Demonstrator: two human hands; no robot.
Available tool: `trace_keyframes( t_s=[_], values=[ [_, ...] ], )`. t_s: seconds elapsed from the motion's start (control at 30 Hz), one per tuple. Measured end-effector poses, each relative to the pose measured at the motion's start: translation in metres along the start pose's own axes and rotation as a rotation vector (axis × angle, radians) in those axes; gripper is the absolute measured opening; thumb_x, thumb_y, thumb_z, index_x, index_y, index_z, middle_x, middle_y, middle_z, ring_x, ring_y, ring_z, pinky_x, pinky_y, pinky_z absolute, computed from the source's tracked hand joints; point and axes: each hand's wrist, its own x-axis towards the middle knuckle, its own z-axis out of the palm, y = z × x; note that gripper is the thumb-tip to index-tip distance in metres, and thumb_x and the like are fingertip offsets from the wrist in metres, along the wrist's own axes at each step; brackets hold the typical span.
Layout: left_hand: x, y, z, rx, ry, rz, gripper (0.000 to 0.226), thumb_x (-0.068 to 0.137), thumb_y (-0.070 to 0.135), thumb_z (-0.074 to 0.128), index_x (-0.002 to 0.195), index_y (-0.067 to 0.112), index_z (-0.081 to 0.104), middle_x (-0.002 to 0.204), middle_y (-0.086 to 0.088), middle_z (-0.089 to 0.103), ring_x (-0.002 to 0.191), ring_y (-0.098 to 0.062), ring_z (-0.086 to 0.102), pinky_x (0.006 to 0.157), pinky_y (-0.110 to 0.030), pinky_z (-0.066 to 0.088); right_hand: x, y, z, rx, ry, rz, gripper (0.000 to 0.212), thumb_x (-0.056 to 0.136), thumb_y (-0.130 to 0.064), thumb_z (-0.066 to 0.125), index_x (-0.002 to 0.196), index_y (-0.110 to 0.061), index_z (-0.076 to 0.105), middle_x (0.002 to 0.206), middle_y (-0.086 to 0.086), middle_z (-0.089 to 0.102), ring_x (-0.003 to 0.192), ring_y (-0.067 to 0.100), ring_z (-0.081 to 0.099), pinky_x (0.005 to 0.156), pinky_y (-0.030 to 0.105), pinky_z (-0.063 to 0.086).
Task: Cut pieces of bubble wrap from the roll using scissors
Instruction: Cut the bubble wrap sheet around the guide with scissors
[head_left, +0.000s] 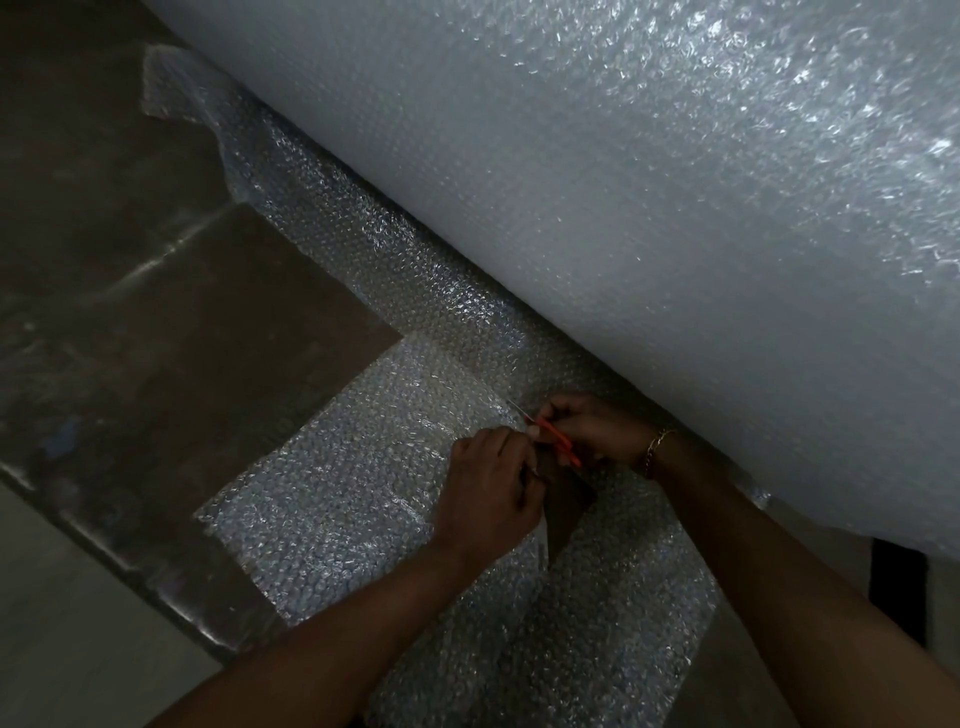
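Closing around the orange handles of the scissors, the right hand has its grip curled tight, fingers through or over the loops; a thin metal blade tip pokes out just beyond the knuckles, toward the roll. Touching that grip on its near side, the left hand is clenched on the cut edge of the bubble wrap sheet, pinching it right beside the blades. A chain bracelet sits on the right wrist, just behind the grip. Below the two hands a dark wedge-shaped gap opens in the sheet, with wrap lying flat on either side of it. Outward from the left grip the sheet spreads over a dark, scuffed floor, and a narrower strip of wrap runs away along the foot of the roll. Beyond the right grip, close against the forearm, the big bubble wrap roll fills the far side of the view.
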Motion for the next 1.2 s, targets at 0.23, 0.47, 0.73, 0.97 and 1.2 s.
trace_keyframes(
  t_s=[0.23,0.47,0.73,0.97,1.2],
  values=[
    [0.000,-0.001,0.000,0.004,-0.007,0.000,0.011,0.082,0.028,0.055,0.090,0.020,0.057,0.090,0.005,0.057,0.091,-0.019,0.054,0.079,-0.042,0.045,0.001,0.007,-0.006,0.050,-0.011,-0.030,0.015,0.088,-0.011,0.074,0.081,-0.015,0.061,0.069,-0.001,0.065,0.061,0.010,0.062,0.056,0.020,0.048],
    [0.001,-0.001,0.001,0.024,-0.035,-0.012,0.012,0.082,0.029,0.056,0.091,0.021,0.057,0.091,0.004,0.056,0.091,-0.019,0.054,0.080,-0.044,0.045,0.010,-0.002,-0.002,-0.017,-0.006,0.024,0.019,0.092,-0.022,0.070,0.080,-0.015,0.057,0.054,0.000,0.057,0.047,0.009,0.052,0.041,0.017,0.033],
    [0.000,0.000,0.000,0.014,-0.021,-0.002,0.012,0.082,0.029,0.053,0.089,0.020,0.057,0.091,0.005,0.056,0.091,-0.019,0.054,0.079,-0.044,0.045,0.017,0.001,-0.001,-0.003,-0.024,-0.029,0.023,0.076,-0.028,0.078,0.081,-0.013,0.061,0.069,0.016,0.060,0.059,0.022,0.055,0.055,0.029,0.041],
    [0.001,0.000,0.000,0.012,-0.027,-0.002,0.013,0.082,0.031,0.052,0.089,0.021,0.057,0.091,0.005,0.057,0.091,-0.018,0.054,0.080,-0.043,0.044,0.017,0.003,-0.003,0.010,-0.020,-0.029,0.010,0.090,-0.010,0.070,0.086,-0.008,0.061,0.077,0.021,0.062,0.064,0.024,0.058,0.060,0.030,0.044],
    [0.001,0.001,-0.001,0.010,-0.011,-0.008,0.011,0.081,0.028,0.052,0.088,0.021,0.056,0.090,0.005,0.056,0.091,-0.019,0.054,0.078,-0.044,0.045,0.025,-0.007,0.001,-0.033,-0.006,0.017,0.020,0.088,-0.023,0.073,0.093,-0.008,0.061,0.052,0.002,0.056,0.040,0.008,0.048,0.040,0.017,0.033]
  ],
)
